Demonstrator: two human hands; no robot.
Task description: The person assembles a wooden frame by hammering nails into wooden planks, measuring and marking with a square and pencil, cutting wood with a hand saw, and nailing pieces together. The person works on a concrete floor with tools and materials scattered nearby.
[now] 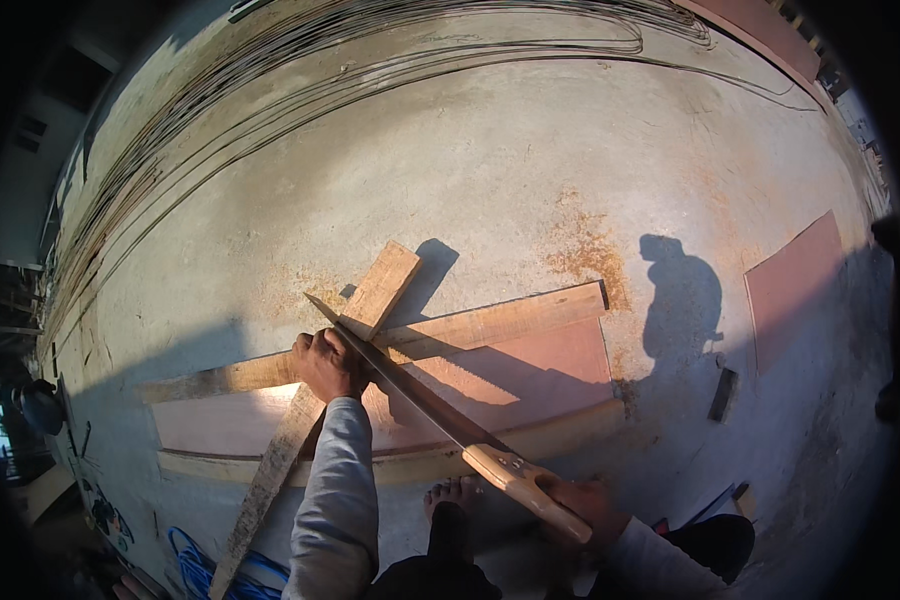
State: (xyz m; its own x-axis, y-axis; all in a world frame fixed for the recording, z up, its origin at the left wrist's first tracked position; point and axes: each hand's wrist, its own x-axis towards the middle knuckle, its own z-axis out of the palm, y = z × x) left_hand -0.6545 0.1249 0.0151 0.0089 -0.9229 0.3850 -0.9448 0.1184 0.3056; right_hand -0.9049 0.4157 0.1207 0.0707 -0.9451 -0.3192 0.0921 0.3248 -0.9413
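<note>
My left hand presses down on a long narrow wooden plank where it crosses another plank. My right hand grips the wooden handle of a hand saw. The saw blade runs up and left from the handle, and its tip lies on the narrow plank just beyond my left hand. Both planks rest over a reddish plywood sheet on the concrete floor. My bare foot stands at the sheet's near edge.
A second reddish panel lies to the right. Bundles of steel wire curve along the far left and top. Sawdust is scattered behind the planks. A blue hose lies at lower left, and a small dark block at right.
</note>
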